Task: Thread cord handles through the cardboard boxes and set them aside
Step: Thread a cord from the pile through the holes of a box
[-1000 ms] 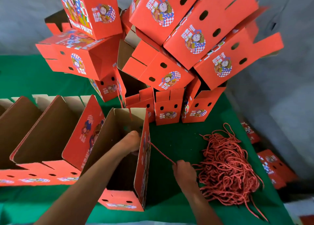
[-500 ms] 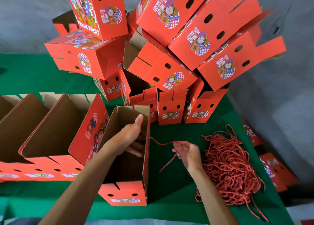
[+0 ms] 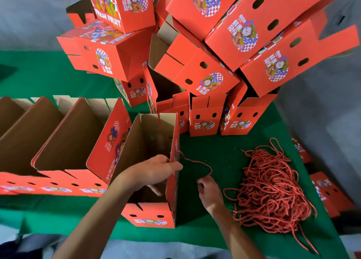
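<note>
An open red cardboard box [image 3: 151, 215] stands on the green table in front of me, brown inside. My left hand [image 3: 156, 172] grips the top edge of its right wall, thumb outside and fingers inside. A red cord [image 3: 197, 162] comes out of that wall and loops over the table to my right hand [image 3: 208, 191], which pinches its free end just right of the box. A heap of loose red cords [image 3: 271, 190] lies to the right.
A row of open red boxes [image 3: 64, 137] stands to the left. A tall pile of red boxes [image 3: 205, 49] leans at the back of the green table [image 3: 224, 147]. More flat boxes [image 3: 328, 192] lie on the floor past the table's right edge.
My left hand came out of the box and took hold of its right wall. My right hand drew the cord into a loop and moved closer to the box.
</note>
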`<state>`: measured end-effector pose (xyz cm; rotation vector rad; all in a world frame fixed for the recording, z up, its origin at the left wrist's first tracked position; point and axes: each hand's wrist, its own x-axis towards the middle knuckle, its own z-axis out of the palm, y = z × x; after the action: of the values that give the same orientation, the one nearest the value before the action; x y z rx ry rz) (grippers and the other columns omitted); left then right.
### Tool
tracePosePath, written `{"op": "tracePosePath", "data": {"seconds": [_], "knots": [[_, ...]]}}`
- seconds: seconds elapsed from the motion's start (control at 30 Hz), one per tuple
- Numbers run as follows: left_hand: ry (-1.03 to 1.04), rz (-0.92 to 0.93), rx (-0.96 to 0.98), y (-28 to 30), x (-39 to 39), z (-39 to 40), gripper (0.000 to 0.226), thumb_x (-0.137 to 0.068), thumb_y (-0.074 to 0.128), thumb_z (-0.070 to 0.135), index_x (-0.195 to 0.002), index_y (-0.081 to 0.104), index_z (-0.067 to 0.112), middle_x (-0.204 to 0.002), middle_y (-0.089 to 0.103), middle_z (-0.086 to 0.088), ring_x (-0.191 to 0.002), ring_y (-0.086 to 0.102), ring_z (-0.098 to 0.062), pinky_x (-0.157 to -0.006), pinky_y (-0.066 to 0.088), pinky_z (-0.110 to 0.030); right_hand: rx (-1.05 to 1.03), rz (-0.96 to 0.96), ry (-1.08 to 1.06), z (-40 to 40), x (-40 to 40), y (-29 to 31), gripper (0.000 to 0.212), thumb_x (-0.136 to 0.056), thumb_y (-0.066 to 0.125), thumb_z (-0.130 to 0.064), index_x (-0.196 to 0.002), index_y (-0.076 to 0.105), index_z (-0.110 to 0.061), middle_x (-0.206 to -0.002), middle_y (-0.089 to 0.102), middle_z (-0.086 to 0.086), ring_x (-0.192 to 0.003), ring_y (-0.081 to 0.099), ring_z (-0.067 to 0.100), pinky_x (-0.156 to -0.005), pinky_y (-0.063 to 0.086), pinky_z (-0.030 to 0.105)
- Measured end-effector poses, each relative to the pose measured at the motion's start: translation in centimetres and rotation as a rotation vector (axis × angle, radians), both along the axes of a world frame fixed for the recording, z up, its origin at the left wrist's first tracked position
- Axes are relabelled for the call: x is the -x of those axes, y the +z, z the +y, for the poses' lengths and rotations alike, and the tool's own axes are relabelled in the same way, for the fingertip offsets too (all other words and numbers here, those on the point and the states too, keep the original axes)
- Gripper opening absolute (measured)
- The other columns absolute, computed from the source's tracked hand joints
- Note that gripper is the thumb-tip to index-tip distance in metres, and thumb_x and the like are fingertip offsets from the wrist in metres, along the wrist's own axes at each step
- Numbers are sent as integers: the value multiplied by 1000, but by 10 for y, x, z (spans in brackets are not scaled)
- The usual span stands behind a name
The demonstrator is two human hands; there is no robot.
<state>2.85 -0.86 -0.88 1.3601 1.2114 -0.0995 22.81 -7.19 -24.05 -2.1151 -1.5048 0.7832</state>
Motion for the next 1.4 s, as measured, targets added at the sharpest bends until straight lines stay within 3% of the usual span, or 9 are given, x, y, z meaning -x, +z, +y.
{"op": "tracePosePath", "data": {"seconds": [0.1,0.3,0.47,0.57,0.7,0.8,1.03,1.3,1.4], "knots": [[-34,7,15,-3,6,-1,25,-102,49,51,-116,53,31,-120,68,2,-115,64,-20,-90,62,-43,28,-127,65,9,-4,-6,34,-104,50,-13,-136,63,-14,-135,52,5,-110,64,24,-99,51,35],[117,0,29,-4,20,-1,43,-99,47,48,-128,58,19,-118,75,-10,-111,71,-30,-102,55,-50,79,-408,184,21,-8,-1,23,-101,51,-21,-110,71,-13,-116,62,6,-106,66,27,-87,55,40],[243,-30,56,-2,46,1,35,-101,47,42,-127,59,22,-111,78,-6,-105,73,-27,-82,59,-36,38,-546,311,20,-4,14,22,-90,56,-26,-96,72,-11,-102,68,4,-99,62,21,-92,49,35],[243,-55,34,-1,60,2,39,-95,56,53,-125,58,27,-106,79,1,-99,76,-20,-83,60,-33,-132,-91,206,14,13,43,12,-87,67,-24,-81,72,-15,-78,73,-5,-71,68,10,-79,56,29],[236,-83,11,1,73,2,53,-83,64,64,-125,55,34,-104,79,8,-93,76,-12,-70,58,-24,-186,729,81,0,46,92,14,-88,81,-28,-97,73,-21,-89,79,-2,-83,76,13,-76,59,21],[236,-97,7,1,79,2,58,-76,60,67,-126,54,36,-106,78,8,-95,76,-13,-67,59,-22,-210,890,67,-10,60,115,13,-91,79,-23,-104,77,-25,-93,80,1,-87,77,17,-81,60,26],[244,-114,0,3,77,-2,61,-79,61,72,-128,53,36,-108,78,7,-97,76,-14,-72,59,-25,-232,472,232,-12,66,125,14,-102,64,-22,-108,75,-17,-95,73,-25,-93,70,2,-83,56,16],[283,-191,39,-6,61,-1,79,-80,36,91,-124,68,33,-114,78,-1,-103,75,-24,-72,62,-32,-424,-148,443,-3,73,136,13,-100,61,-15,-104,70,-8,-108,70,6,-90,68,21,-83,59,36],[256,-90,-8,-12,50,2,66,-95,40,75,-116,74,22,-106,79,-8,-97,77,-26,-80,64,-39,-410,-39,389,-2,72,134,15,-101,58,-16,-103,72,-9,-106,73,6,-91,70,23,-83,59,39]]}}
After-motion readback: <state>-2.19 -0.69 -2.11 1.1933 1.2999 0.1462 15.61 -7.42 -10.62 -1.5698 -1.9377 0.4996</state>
